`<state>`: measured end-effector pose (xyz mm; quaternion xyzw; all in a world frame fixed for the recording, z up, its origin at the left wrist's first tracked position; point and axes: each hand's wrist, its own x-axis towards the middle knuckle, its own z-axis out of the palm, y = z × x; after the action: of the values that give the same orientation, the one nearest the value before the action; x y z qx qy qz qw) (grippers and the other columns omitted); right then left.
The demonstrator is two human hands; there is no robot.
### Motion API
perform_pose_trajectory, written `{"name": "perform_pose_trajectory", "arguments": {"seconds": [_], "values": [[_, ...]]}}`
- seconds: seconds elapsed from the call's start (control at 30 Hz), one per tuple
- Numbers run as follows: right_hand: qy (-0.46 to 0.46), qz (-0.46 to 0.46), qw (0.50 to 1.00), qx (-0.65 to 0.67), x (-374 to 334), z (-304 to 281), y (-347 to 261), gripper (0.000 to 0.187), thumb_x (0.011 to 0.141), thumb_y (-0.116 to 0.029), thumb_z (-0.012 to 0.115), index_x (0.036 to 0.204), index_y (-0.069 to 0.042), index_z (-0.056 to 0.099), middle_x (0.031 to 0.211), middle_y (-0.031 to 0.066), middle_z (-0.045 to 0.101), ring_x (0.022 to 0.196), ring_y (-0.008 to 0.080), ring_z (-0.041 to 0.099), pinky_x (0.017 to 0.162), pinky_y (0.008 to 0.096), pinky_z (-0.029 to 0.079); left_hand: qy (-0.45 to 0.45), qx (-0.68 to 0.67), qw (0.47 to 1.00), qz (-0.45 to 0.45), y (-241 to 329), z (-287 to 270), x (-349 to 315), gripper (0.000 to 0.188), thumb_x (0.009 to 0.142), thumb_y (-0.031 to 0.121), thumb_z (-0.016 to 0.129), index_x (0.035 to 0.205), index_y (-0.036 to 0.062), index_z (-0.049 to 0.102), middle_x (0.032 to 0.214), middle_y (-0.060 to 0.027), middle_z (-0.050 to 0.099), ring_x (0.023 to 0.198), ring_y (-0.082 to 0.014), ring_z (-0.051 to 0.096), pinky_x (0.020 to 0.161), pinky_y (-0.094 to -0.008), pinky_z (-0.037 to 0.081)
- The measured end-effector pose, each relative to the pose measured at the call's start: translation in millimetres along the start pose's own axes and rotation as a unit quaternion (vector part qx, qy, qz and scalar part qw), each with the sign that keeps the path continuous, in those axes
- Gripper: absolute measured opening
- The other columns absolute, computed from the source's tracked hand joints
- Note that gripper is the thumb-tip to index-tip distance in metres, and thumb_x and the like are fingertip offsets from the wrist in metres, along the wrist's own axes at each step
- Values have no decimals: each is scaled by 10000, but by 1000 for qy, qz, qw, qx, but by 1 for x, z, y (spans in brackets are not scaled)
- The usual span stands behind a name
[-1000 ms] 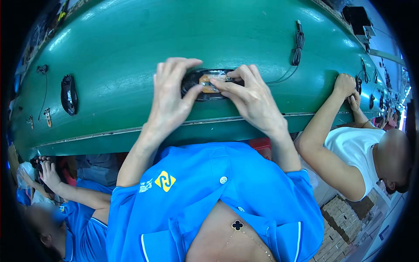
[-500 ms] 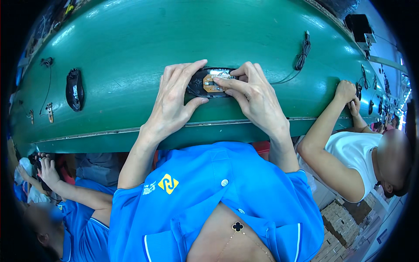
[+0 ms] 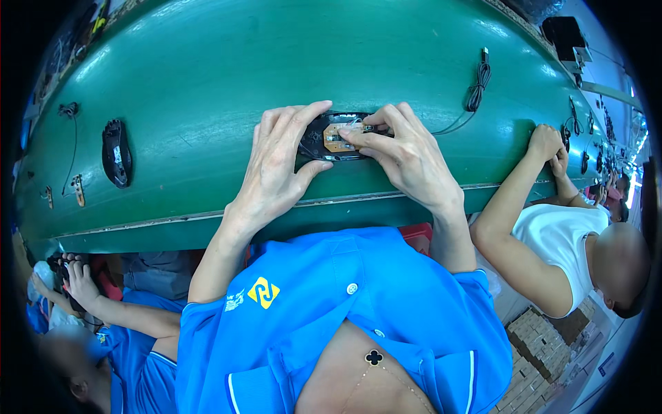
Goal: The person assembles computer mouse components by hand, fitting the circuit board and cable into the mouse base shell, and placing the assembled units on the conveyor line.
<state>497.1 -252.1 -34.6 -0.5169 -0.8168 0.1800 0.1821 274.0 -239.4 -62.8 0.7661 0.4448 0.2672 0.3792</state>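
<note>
The elongated, glossy black plastic mouse shell (image 3: 314,141) lay on the smooth green desk (image 3: 241,62), long axis running left to right; the left hand (image 3: 277,148) spread thumb and fingers around its left end; the right hand (image 3: 412,153), nearer the angular orange-tan circuit board (image 3: 334,144) inside, touched it; whether it pinched anything, I couldn't tell.

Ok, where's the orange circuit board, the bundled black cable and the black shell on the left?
Orange circuit board (image 3: 332,146): head view, on its lower left part.
Bundled black cable (image 3: 479,87): head view, middle of its bundle.
Left black shell (image 3: 116,153): head view, middle of its body.
</note>
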Motion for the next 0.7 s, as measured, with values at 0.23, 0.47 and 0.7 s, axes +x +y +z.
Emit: {"name": "perform_pose_trajectory", "arguments": {"seconds": [0.23, 0.47, 0.7], "values": [[-29, 8, 999, -13, 5, -1, 4, 300, 906, -147, 640, 1198, -135, 707, 1018, 73, 582, 872, 234, 521, 812, 343, 469, 7, 1, 1000, 19, -7, 1, 6, 757, 737, 42, 790, 1429, 116, 492, 1268, -100, 558, 1161, -277, 470, 1027, -427, 373], [20, 59, 988, 143, -5, -12, 34, 502, 844, -70, 715, 1332, -91, 597, 1072, 81, 624, 957, 219, 557, 856, 343, 486, 10, 17, 999, 41, 9, 21, 26, 613, 758, 102, 798, 1334, 127, 590, 1246, -98, 559, 1147, -280, 468, 1007, -412, 377], [49, 114, 962, 244, -9, -20, 55, 633, 775, -2, 774, 1361, -77, 546, 1024, 49, 649, 1040, 202, 570, 885, 341, 495, 17, 30, 999, 18, 18, 36, 52, 357, 779, 139, 799, 1129, 127, 730, 1211, -99, 556, 1100, -270, 466, 970, -395, 391]]}}
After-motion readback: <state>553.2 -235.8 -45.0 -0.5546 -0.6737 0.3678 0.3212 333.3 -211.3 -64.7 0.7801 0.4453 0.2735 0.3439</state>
